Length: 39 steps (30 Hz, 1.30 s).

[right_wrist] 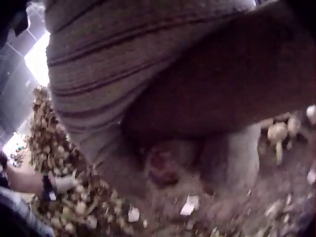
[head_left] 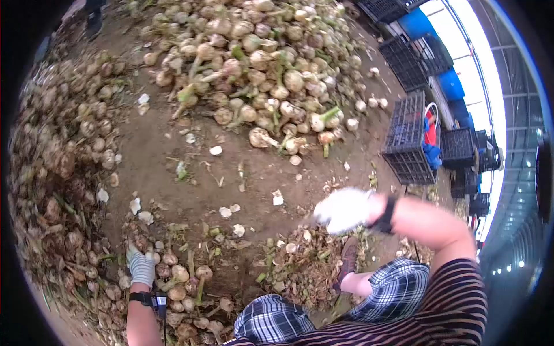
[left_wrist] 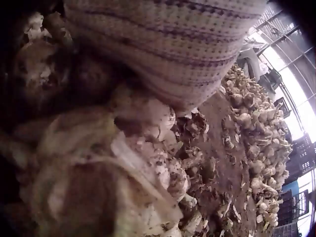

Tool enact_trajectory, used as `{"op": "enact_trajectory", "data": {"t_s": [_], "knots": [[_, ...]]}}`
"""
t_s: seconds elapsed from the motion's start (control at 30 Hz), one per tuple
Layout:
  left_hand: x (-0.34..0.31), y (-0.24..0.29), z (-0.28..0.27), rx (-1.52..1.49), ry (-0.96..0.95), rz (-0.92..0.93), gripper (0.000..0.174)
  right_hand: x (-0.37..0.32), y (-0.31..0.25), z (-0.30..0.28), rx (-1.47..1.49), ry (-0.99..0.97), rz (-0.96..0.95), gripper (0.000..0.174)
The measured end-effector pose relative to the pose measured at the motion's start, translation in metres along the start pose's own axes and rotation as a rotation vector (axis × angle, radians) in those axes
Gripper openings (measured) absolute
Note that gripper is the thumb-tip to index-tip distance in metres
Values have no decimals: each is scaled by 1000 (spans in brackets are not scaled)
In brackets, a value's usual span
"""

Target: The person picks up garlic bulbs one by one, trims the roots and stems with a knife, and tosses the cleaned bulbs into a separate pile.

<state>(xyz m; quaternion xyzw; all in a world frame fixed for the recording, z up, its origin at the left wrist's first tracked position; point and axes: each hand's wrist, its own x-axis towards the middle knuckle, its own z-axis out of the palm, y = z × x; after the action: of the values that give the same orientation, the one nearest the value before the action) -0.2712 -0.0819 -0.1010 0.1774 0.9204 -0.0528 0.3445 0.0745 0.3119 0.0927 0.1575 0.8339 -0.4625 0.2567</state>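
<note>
My left hand (head_left: 141,268), in a striped knit glove, reaches down into the garlic bulbs at the lower left. In the left wrist view its glove (left_wrist: 173,54) hangs close over the bulbs, fingertips right at a dirty bulb (left_wrist: 143,113); most of its fingers are hidden. My right hand (head_left: 343,210), gloved and blurred, is raised over the soil in front of my right leg. In the right wrist view, a small reddish-brown thing (right_wrist: 163,168) shows between its curled gloved fingers (right_wrist: 242,158); I cannot tell what it is.
A large garlic heap (head_left: 259,63) lies ahead, with another pile (head_left: 63,155) along the left. Between them runs bare soil (head_left: 173,155) dotted with pale scraps. Dry trimmings (head_left: 311,271) lie near my foot (head_left: 348,259). Black crates (head_left: 404,135) stand at the right.
</note>
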Motion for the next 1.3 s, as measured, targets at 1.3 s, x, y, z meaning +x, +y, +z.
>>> {"op": "enact_trajectory", "data": {"t_s": [1.3], "knots": [[7,4,4,-44,49,-45,81,203,35,103,43,570,470,21]]}}
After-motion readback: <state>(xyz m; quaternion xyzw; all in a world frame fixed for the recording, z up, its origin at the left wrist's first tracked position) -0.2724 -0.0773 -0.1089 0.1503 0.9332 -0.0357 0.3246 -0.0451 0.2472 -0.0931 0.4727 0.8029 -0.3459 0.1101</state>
